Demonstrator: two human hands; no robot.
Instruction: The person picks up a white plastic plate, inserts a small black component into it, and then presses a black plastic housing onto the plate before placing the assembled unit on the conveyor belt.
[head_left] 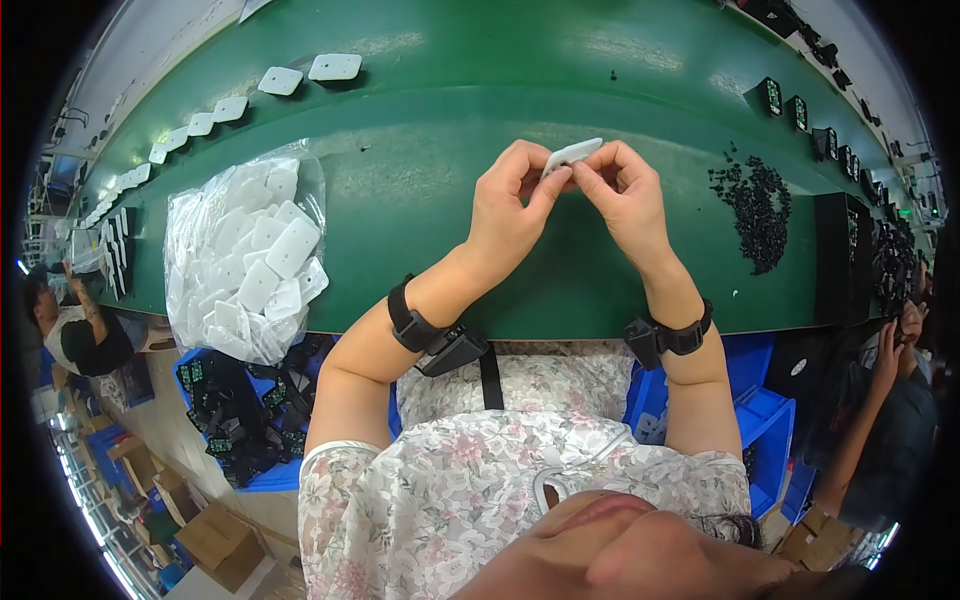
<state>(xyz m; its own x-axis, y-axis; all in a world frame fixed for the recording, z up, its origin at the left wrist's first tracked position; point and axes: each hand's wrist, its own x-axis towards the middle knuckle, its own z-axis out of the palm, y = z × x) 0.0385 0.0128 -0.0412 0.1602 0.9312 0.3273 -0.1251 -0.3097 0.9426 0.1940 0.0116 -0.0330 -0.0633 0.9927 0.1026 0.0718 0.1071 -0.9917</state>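
Between the near and far edges of the bench [420,235], the left hand [510,200] and the right hand [625,200] hide part of a white plate [576,152], so you can't see just how the fingertips touch it, and the top of the view cuts off the bench's far edge. On the left, by the near edge, some plates [292,248] in a clear bag [315,185] hide under others, and below that edge part of a blue bin [268,481] is out of sight. On the right, in from the near edge, the black bits [755,210] are too small to name.
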